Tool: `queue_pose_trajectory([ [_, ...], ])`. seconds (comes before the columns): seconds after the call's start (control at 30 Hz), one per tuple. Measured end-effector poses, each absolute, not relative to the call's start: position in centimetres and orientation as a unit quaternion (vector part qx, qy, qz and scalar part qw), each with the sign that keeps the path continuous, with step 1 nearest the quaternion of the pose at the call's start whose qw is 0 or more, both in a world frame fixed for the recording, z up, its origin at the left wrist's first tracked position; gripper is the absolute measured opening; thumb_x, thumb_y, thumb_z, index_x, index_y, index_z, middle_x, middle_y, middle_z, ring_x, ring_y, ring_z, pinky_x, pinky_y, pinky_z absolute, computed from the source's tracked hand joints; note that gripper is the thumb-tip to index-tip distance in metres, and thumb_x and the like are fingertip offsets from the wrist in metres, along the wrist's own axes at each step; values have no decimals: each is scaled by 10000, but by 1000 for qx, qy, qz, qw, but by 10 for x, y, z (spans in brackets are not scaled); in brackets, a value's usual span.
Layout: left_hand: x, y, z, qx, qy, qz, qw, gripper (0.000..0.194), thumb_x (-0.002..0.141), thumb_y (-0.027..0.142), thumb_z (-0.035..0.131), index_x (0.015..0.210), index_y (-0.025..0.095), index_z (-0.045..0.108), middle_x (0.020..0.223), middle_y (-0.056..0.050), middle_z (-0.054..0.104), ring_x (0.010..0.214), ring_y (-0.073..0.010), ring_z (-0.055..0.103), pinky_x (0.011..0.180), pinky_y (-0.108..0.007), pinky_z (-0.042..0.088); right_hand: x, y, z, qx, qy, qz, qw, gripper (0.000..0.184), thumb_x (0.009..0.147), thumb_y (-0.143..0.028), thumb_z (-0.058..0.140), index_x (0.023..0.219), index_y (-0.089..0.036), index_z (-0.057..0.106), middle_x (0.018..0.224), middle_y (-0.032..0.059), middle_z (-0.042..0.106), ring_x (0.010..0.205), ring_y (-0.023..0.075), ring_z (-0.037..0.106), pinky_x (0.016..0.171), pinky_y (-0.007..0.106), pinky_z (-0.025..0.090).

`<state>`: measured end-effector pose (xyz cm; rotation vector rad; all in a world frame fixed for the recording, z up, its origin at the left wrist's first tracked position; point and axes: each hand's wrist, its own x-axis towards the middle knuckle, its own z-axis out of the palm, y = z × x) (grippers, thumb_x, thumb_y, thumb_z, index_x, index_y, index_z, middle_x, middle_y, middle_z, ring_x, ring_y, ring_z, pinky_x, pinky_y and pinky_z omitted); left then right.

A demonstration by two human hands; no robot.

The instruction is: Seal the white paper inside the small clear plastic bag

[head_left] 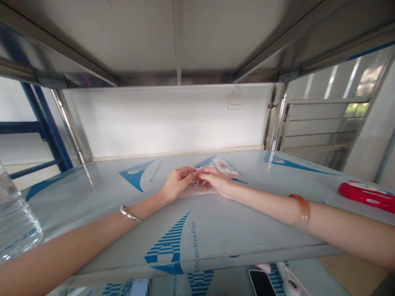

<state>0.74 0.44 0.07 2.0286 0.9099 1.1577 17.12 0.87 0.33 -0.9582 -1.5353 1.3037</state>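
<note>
Packet of translucent plastic (224, 166) lies on the film-covered steel surface (247, 234) between your left hand (178, 183) and right hand (216, 181), both narrowed to fingertip pinches on it, apparently because limp material needs holding from two sides.

Left hand (177, 183) and right hand (216, 181) close together over crumpled clear plastic (200, 190), mid-surface (247, 234). Shelf above (175, 37) spans overhead, ample gap over hands. Water bottle (15, 216) stands well left of left hand; red case (367, 196) lies well right of right hand. Back wall (160, 123) beyond far edge. Left steel post (69, 127), right steel post (275, 117) flank surface.
</note>
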Motion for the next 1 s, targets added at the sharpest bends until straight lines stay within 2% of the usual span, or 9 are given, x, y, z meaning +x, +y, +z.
queue_pose_trajectory([
  [0.13, 8, 5, 3, 758, 363, 434, 324, 286, 834, 403, 510, 839, 145, 633, 686, -6, 641, 630, -118, 576, 624, -236, 450, 171, 8, 4, -384, -621, 545, 412, 72, 760, -160, 529, 698, -157, 567, 578, -19, 540, 504, 66, 481, 464, 179, 339],
  [0.23, 10, 4, 6, 757, 368, 432, 325, 257, 831, 386, 495, 777, 154, 591, 671, 6, 621, 631, -117, 564, 632, -239, 442, 170, 9, 3, -387, -611, 549, 418, 114, 785, -197, 509, 683, -164, 547, 538, -30, 508, 437, 58, 432, 432, 188, 295],
  [0.43, 13, 10, 6, 722, 384, 450, 359, 254, 835, 391, 456, 735, 170, 532, 634, 14, 591, 618, -129, 556, 636, -251, 443, 170, 10, 2, -366, -628, 544, 419, 130, 805, -233, 538, 721, -159, 604, 690, 24, 606, 471, 58, 462, 422, 197, 304],
  [0.53, 13, 11, 6, 733, 375, 441, 355, 268, 848, 387, 444, 720, 168, 532, 641, 9, 592, 617, -125, 551, 627, -242, 438, 172, 9, 3, -363, -630, 546, 415, 178, 819, -299, 557, 721, -161, 613, 700, 29, 615, 475, 53, 456, 418, 187, 307],
  [0.67, 11, 4, 9, 783, 356, 414, 298, 329, 887, 371, 383, 710, 163, 566, 677, -5, 604, 652, -123, 550, 652, -234, 436, 177, 8, 3, -362, -622, 560, 411, 236, 813, -377, 581, 733, -157, 612, 696, 23, 611, 472, 51, 464, 417, 176, 323],
  [0.83, 10, -13, 12, 847, 335, 369, 187, 293, 884, 319, 402, 815, 160, 638, 765, -16, 642, 704, -125, 552, 651, -221, 428, 180, 4, 5, -371, -608, 567, 414, 273, 798, -402, 599, 686, -154, 585, 621, 17, 585, 462, 60, 470, 424, 183, 352],
  [1.0, 9, -16, 11, 854, 342, 361, 151, 345, 904, 327, 371, 806, 158, 656, 748, -17, 642, 683, -127, 549, 642, -219, 427, 181, 3, 7, -380, -605, 568, 408, 264, 782, -412, 615, 687, -167, 587, 604, 24, 587, 479, 82, 488, 416, 196, 356],
])
